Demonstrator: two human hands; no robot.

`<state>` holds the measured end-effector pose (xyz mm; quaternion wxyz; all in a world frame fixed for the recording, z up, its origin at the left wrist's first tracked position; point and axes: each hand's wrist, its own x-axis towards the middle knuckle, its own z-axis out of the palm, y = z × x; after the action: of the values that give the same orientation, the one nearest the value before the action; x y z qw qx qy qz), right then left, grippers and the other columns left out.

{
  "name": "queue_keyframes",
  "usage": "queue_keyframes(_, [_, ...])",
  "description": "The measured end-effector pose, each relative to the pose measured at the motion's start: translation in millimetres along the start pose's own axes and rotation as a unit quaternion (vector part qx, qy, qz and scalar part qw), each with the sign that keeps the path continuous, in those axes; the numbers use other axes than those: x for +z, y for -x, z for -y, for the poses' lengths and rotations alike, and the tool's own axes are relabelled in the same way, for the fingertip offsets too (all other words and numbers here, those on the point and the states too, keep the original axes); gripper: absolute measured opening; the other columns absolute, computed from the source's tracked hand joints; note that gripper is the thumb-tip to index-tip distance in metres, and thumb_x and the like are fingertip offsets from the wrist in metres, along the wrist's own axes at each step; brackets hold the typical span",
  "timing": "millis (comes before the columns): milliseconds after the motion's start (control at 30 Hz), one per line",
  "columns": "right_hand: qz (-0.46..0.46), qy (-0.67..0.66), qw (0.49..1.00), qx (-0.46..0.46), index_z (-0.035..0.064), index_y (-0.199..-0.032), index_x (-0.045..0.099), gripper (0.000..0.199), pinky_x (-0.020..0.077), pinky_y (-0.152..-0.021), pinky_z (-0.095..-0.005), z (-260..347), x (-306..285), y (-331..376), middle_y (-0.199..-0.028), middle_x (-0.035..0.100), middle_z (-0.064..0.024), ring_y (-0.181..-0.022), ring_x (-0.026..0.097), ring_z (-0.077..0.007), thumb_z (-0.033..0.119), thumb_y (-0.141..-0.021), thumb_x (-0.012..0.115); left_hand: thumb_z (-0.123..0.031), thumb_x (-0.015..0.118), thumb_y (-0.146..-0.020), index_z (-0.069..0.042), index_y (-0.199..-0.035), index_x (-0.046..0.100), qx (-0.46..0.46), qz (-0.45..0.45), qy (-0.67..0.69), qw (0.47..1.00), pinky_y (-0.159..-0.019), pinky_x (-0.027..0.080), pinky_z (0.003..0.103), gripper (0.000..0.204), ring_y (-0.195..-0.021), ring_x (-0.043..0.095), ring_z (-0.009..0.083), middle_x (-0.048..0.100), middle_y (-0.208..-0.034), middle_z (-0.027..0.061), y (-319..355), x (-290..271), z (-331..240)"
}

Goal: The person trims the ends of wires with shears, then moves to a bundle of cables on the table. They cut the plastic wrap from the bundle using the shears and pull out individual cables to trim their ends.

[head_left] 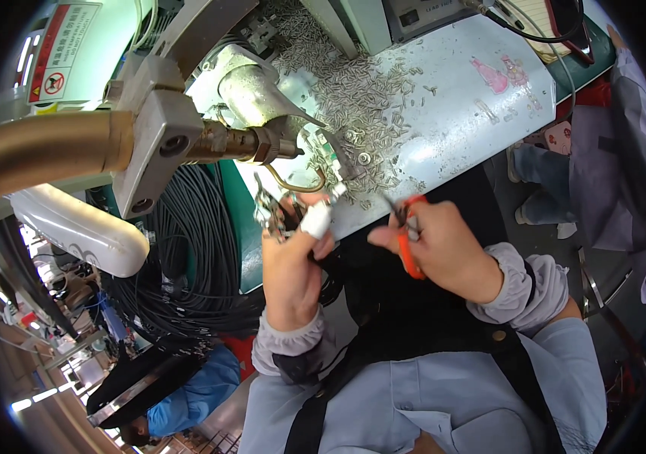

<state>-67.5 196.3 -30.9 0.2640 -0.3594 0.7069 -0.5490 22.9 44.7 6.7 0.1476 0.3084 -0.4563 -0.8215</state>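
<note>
My left hand (289, 276) is closed around a cluster of small metal parts (271, 213) at the table's near edge. A white cover (315, 221) wraps one of its digits. The fingers partly hide the cluster, so the exact kind of parts cannot be told. To the right, my right hand (451, 246) grips orange-handled pliers (409, 256), whose dark tip is smeared by motion and points up and left, apart from the left hand. Just above the left hand sits a metal nozzle (285, 149) with a bent copper-coloured tube (302, 187) below it.
Many small silvery pins (353, 98) lie spread over the pale work table (459, 129). A thick brass-coloured machine arm (51, 151) and a white lamp (85, 231) reach in from the left. Bundled black cables (194, 242) hang beside the table. Another person (610, 159) is at right.
</note>
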Motion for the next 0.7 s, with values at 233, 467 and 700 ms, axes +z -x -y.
queue_keyframes(233, [-0.069, -0.132, 0.989, 0.026, -0.0022, -0.077, 0.051, 0.022, 0.0352, -0.041, -0.0218, 15.8, -7.6, -63.2, -0.052, 0.047, -0.0013, -0.044, 0.044, -0.0064, 0.018, -0.085, 0.054, -0.004, 0.058, -0.078, 0.001, -0.093, 0.053, -0.015, 0.006, -0.018, 1.0, -0.041, 0.024, 0.019, 0.016, -0.048, 0.033, 0.0046, 0.047, -0.066, 0.0002, -34.0, 5.0, -10.5])
queue_keyframes(467, [-0.014, -0.103, 0.993, 0.053, -0.0016, -0.077, 0.049, 0.019, 0.0335, -0.041, -0.0232, 11.1, -7.5, -79.0, -0.053, 0.045, -0.0019, -0.045, 0.042, -0.0065, 0.015, -0.085, 0.051, -0.007, 0.062, -0.074, 0.004, -0.095, 0.053, -0.039, 0.015, -0.049, 0.998, -0.041, 0.023, 0.02, 0.025, -0.047, 0.031, 0.0056, 0.045, -0.063, 0.0007, -41.5, -1.4, -19.3])
queue_keyframes(700, [-0.014, -0.095, 0.995, 0.03, -0.0014, -0.075, 0.046, 0.016, 0.032, -0.041, -0.025, 10.9, -11.0, -80.4, -0.053, 0.043, -0.0027, -0.045, 0.039, -0.0075, 0.012, -0.083, 0.052, -0.009, 0.065, -0.069, 0.006, -0.097, 0.053, -0.055, 0.028, -0.037, 0.997, -0.041, 0.023, 0.02, 0.033, -0.047, 0.031, 0.007, 0.045, -0.062, 0.0009, -43.6, -3.8, -20.6])
